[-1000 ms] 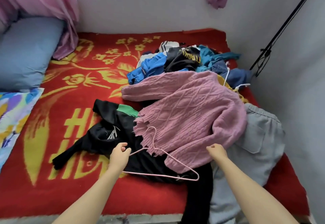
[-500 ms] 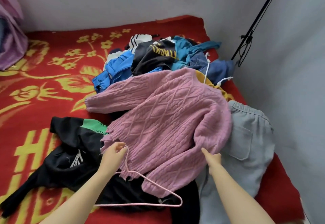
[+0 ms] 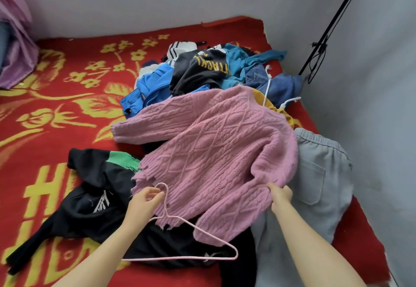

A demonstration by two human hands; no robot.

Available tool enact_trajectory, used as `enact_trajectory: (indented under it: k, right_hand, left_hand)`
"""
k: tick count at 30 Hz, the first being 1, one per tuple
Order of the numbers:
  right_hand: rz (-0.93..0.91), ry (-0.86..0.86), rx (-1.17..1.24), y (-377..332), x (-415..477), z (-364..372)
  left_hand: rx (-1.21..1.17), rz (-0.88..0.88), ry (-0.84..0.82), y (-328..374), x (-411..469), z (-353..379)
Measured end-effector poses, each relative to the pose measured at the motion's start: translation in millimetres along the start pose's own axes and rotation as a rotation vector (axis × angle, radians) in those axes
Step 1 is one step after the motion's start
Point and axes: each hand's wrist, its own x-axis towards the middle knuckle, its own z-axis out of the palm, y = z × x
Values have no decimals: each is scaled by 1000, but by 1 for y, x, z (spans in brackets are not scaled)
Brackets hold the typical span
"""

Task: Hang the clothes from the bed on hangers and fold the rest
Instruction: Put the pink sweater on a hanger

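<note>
Spatial note, head view.

- The pink sweater [image 3: 213, 151] lies mid-frame on the bed [image 3: 67, 106]. Its ragged hem points lower left and its neck end upper right, so the long axis runs diagonally up the frame. One sleeve reaches out to the left. The other doubles back toward the bottom centre.
- The left hand [image 3: 146, 205] sits at the hem, with its fingers [image 3: 155, 197] curled round the hook of the pink hanger [image 3: 180, 258]. The hanger's neck lies on top of the hem, and its triangle trails toward the lower centre over the black garment [image 3: 96, 208].
- The right hand [image 3: 279, 196] is at the sweater's lower right edge, above the doubled sleeve. Its fingers are closed, pinching the knit.
- Judgement: the hem opening is just beside the left hand, so that hand is the nearer one for feeding the hanger. The hanger would travel up and right along the sweater's axis toward the neck. The right hand's pinch is placed to lift the fabric clear.
- No basket, box or drawer is in view. The bed carries everything else: the grey trousers [image 3: 315, 185] at right, partly under the sweater, and a mixed heap of blue and dark clothes [image 3: 202, 68] behind it, against the wall.
</note>
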Motion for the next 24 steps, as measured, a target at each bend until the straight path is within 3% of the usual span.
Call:
enact_trajectory:
  k: [8,13,18,24]
  right_hand:
    - [-410,21,-12,-158,-52,-20]
    - [-640,-127,-146,-219,-119,-2]
    - [-960,-285,-451,-252,-226,24]
    - [-1118,-588,-429,-244,-380,67]
  left_hand:
    - [-93,158,27,34,-23,-24]
    - [-146,233,56,39,-36,-54]
    - [-206,282,103,23,-47,-98]
    - [-317,329,136,-6,-54,-180]
